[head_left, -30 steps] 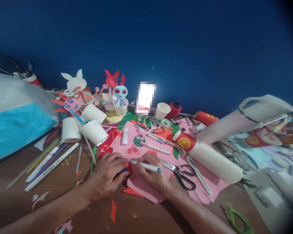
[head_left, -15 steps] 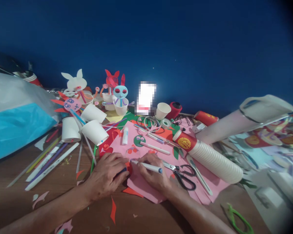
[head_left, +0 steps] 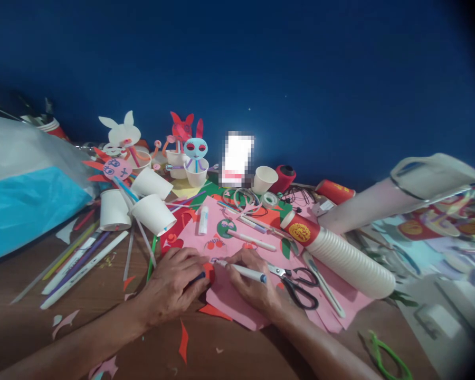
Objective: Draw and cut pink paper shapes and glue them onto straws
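My right hand [head_left: 247, 282] is closed around a white marker [head_left: 251, 273] with a blue end, its tip over a small red paper piece [head_left: 209, 273] on the pink paper [head_left: 237, 309]. My left hand [head_left: 178, 279] rests at the left edge of that red piece, fingers curled. A small dark blue marker cap [head_left: 198, 277] shows between its thumb and fingers. Just above the hands, paper eyes with drawn lashes [head_left: 215, 244] and a green paper face [head_left: 226, 228] lie on the pink sheet. Black-handled scissors [head_left: 296, 285] lie right of my right hand.
A long stack of paper cups [head_left: 352, 258] lies at the right, near a white pitcher [head_left: 399, 190]. White cups [head_left: 115, 210], markers [head_left: 85, 269] and paper-face figures [head_left: 196, 150] stand or lie left. Green scissors [head_left: 388, 356] lie at the front right. A glue stick [head_left: 203, 220] lies on the paper.
The marker in my right hand has shifted very slightly, its blue end a little lower and to the right. My left hand stays in place.
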`<state>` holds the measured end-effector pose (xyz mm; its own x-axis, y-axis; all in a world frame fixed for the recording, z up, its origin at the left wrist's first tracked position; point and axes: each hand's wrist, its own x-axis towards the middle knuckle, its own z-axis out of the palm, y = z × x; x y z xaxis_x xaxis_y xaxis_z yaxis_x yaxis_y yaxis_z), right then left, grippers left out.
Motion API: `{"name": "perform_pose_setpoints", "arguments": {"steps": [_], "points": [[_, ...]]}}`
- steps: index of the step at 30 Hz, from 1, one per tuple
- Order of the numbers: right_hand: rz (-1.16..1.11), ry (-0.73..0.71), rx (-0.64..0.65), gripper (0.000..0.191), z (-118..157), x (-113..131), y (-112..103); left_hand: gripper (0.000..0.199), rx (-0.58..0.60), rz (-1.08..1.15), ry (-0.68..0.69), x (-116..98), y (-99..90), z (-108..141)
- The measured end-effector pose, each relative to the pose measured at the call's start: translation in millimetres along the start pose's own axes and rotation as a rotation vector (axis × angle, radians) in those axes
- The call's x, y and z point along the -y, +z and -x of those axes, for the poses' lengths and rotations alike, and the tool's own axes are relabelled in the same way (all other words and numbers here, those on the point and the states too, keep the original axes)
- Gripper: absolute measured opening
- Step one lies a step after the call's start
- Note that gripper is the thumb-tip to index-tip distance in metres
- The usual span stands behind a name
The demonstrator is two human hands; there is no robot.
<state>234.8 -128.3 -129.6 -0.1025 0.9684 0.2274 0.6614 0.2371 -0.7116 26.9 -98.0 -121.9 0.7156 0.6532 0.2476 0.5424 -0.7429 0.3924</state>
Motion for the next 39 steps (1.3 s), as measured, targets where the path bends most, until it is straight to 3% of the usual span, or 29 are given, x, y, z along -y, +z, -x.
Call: {"name": "perform_pose_setpoints", "arguments": {"steps": [14,23,32,36,39], "points": [[-0.011,-0.009,-0.014,0.008,-1,1,-5,0.017,-0.079,0.074,-0.019,3,6.5,2],[-0.032,-0.007,-0.037,0.007,0,-1,-5,0.019,-0.049,0.056,-0.015,2,5.0,3],[-0.217,0.035,-0.089,0.006,-1,4,-12,0.022,-0.031,0.028,-0.012,0,3.5,2],[-0.299,-0.023,-0.153,0.014,-1,0,-5,0.022,-0.049,0.028,-0.006,1,4.6,1],[-0.316,-0.049,-0.109,0.024,1,-4,-4,0.022,-0.042,0.037,-0.007,2,5.9,2]]}}
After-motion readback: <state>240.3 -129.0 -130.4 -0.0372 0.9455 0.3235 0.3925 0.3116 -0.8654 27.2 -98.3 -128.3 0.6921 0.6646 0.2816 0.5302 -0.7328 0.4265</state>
